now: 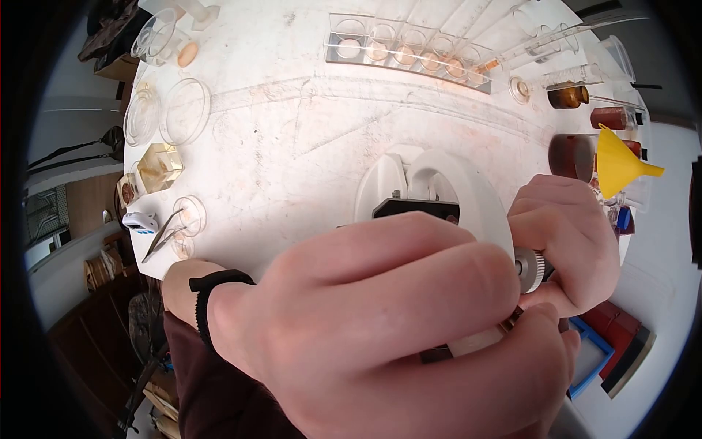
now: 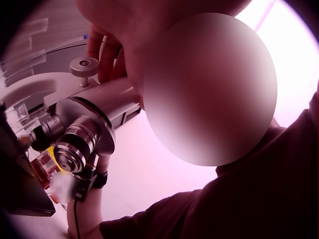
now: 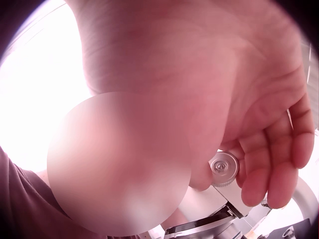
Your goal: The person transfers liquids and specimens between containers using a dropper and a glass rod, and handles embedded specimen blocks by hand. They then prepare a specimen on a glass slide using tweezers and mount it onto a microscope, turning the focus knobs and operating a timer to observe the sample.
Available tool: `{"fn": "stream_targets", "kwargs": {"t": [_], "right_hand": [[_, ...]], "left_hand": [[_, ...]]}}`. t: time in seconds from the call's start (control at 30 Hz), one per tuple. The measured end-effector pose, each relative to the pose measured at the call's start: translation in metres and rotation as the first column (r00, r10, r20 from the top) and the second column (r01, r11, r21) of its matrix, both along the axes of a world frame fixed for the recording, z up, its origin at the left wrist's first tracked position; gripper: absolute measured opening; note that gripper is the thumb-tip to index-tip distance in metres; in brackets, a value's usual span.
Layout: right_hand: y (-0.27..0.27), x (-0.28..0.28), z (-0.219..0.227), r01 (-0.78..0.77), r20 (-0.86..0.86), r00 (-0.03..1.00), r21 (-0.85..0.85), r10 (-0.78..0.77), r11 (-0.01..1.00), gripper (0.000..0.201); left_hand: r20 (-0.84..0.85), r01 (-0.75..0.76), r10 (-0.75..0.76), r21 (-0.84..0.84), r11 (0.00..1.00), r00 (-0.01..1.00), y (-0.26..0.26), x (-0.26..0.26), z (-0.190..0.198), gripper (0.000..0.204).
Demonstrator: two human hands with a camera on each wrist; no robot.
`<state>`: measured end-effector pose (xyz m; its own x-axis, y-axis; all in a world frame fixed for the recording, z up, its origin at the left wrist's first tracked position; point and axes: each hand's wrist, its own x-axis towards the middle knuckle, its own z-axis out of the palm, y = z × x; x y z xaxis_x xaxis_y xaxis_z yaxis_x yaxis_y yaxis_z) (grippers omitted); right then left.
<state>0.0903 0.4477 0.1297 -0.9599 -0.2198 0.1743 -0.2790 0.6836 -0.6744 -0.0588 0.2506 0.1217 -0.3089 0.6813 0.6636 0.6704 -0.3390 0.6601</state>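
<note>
A white microscope [image 1: 475, 186] stands on the table in front of me, its black stage [image 1: 417, 208] partly behind my left hand [image 1: 380, 322]. That hand is curled around the microscope's eyepiece tube [image 2: 112, 97], hiding most of the eyepiece in the head view. In the left wrist view, the objective lenses [image 2: 70, 152] hang from the nosepiece below the tube. My right hand [image 1: 574, 238] pinches the ridged focus knob [image 3: 223, 168] between thumb and curled fingers. A second knob [image 2: 84, 65] stands out beside the left fingers.
A clear rack [image 1: 409, 69] with several test tubes stands at the back. To the left are petri dishes [image 1: 184, 111] and tweezers [image 1: 162, 238]. Along the right edge stand an amber bottle [image 1: 564, 95], dark red bottles [image 1: 572, 155] and a yellow funnel [image 1: 621, 164].
</note>
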Motion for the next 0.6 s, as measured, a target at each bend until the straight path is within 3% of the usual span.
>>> {"fn": "stream_targets", "kwargs": {"t": [0.17, 0.23, 0.4, 0.43, 0.47, 0.6], "right_hand": [[0.007, -0.010, 0.002, -0.068, 0.064, 0.996, 0.046, 0.065, 0.997, 0.057], [0.013, -0.016, 0.001, -0.147, 0.115, 0.981, -0.086, 0.157, 0.985, 0.061], [0.017, -0.010, -0.010, -0.124, 0.060, 0.989, -0.159, 0.135, 0.979, 0.066], [0.015, -0.009, -0.010, -0.083, 0.067, 0.993, -0.174, 0.096, 0.981, 0.067], [0.014, -0.009, -0.011, -0.081, 0.071, 0.993, -0.169, 0.094, 0.982, 0.067], [0.014, -0.012, -0.012, -0.089, 0.050, 0.994, -0.180, 0.100, 0.980, 0.067]], "left_hand": [[0.031, -0.012, 0.013, -0.049, 0.999, 0.999, -0.022, 0.014, 0.009, 0.008], [0.044, -0.016, 0.019, -0.068, 0.998, 0.999, -0.026, 0.015, 0.011, 0.008], [0.082, -0.027, 0.036, -0.107, 0.994, 0.996, -0.036, 0.022, 0.015, 0.007], [0.092, -0.027, 0.037, -0.113, 0.993, 0.995, -0.001, 0.004, 0.007, 0.007], [0.101, -0.026, 0.038, -0.119, 0.993, 0.994, -0.030, 0.019, 0.013, 0.007], [0.128, -0.032, 0.053, -0.159, 0.987, 0.990, -0.015, 0.022, 0.018, 0.007]]}}
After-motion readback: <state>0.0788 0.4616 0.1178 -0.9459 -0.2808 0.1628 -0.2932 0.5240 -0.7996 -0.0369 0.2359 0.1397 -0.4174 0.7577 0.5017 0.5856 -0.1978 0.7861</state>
